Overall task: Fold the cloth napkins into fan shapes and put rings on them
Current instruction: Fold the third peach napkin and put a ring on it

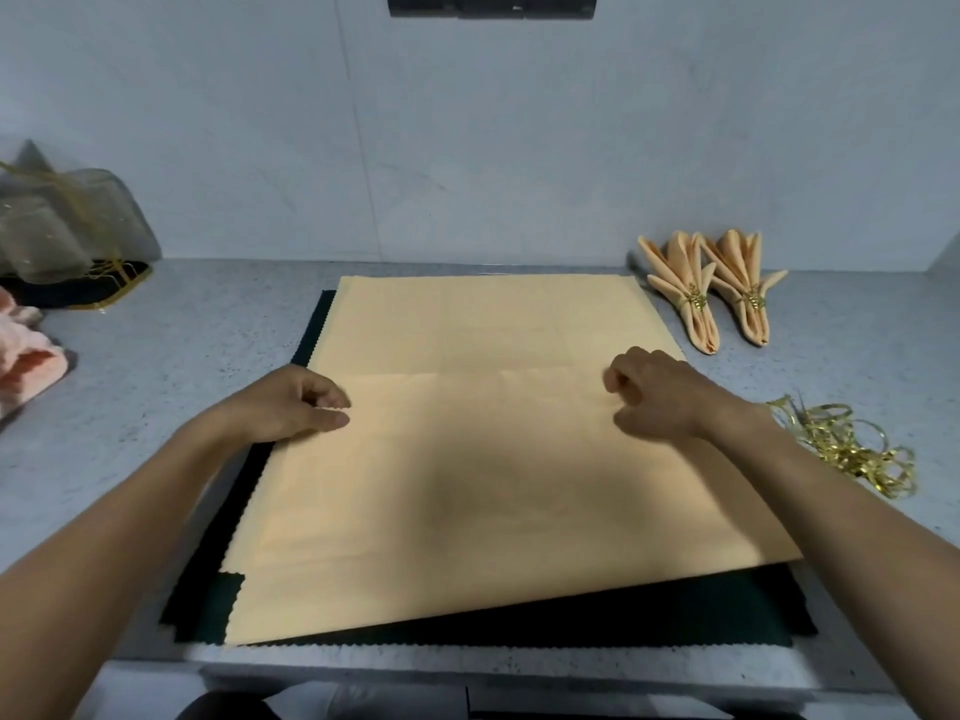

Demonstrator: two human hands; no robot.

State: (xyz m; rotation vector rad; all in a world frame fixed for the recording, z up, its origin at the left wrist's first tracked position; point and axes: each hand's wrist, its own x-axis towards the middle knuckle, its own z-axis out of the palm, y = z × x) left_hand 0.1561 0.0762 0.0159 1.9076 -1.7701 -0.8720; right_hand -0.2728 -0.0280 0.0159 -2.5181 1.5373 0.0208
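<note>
Resting on cloth: left hand [291, 405] and right hand [660, 394], fingers loosely curled, holding nothing
Napkin: peach napkin [467, 459] spread flat mid-table, over dark green cloths [623, 615] whose edges reach the table [156, 356] front edge
Open room: bare table left of the napkin
Right side: two ringed fan napkins [711, 288] by the wall; gold rings [852, 449] nearer
Container: sheer bag [67, 220] far left, contents unclear
</note>
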